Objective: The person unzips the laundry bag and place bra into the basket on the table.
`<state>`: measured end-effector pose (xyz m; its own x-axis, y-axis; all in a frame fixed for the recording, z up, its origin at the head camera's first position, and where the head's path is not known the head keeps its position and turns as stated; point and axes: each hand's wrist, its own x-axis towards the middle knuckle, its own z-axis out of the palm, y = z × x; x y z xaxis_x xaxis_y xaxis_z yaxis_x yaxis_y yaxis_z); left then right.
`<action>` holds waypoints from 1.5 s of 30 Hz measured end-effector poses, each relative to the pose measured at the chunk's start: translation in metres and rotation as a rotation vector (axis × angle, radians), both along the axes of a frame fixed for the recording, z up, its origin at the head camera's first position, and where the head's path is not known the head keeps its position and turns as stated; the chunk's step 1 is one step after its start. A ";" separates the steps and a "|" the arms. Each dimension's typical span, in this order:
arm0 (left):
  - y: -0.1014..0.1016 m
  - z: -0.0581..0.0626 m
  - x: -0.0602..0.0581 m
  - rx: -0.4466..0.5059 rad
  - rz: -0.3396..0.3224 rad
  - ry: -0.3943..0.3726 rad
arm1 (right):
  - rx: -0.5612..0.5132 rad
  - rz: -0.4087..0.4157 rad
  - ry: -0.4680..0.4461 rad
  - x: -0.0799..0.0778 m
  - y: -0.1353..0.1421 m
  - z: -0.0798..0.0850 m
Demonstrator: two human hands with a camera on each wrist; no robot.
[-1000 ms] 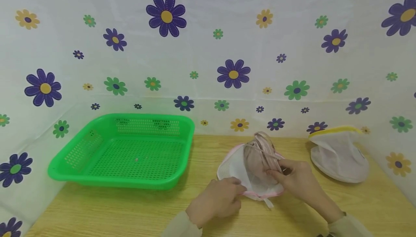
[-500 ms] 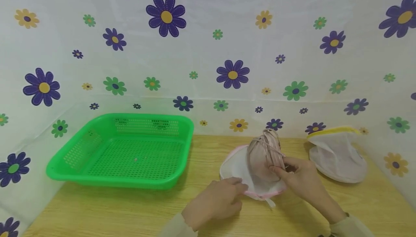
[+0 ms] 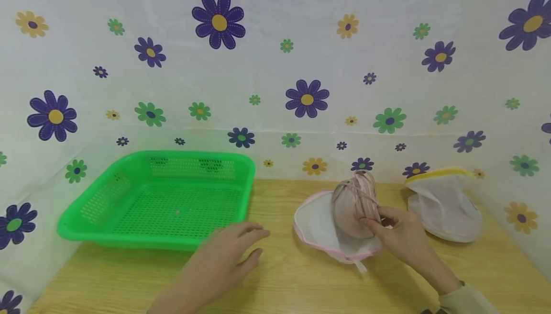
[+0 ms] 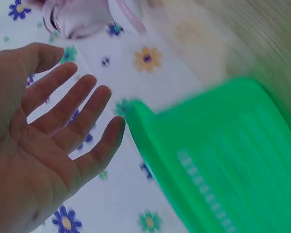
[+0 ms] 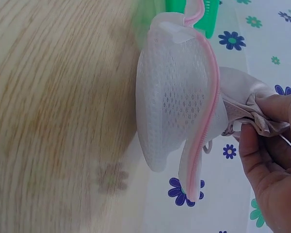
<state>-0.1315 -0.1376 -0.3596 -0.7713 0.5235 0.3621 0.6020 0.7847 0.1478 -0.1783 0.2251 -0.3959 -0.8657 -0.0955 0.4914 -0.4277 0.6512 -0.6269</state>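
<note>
A dusty-pink bra (image 3: 349, 206), cup and straps bunched together, stands partly out of a white mesh laundry bag (image 3: 313, 225) with a pink zip edge. My right hand (image 3: 404, 237) pinches the bra's edge between thumb and fingers; the right wrist view shows this bra (image 5: 240, 82) coming up from the unzipped mouth of the bag (image 5: 177, 97). Fingers spread and holding nothing, my left hand (image 3: 219, 259) is by the front right corner of a green plastic basket (image 3: 150, 243), overlapping its rim in the head view. The left wrist view shows its palm bare.
Another white mesh bag (image 3: 449, 208), with a yellow edge, stands at the right on the wooden table (image 3: 301, 290). Behind the table hangs a white flower-print sheet (image 3: 267, 70). Tiny specks lie on the basket's slotted floor.
My left hand has left the laundry bag's front edge and moved left to the basket. My right hand has drawn the bra a little up and right out of the bag.
</note>
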 end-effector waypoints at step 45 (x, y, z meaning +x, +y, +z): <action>-0.116 -0.028 0.007 -0.136 0.305 0.227 | -0.092 0.281 0.473 -0.043 -0.064 0.040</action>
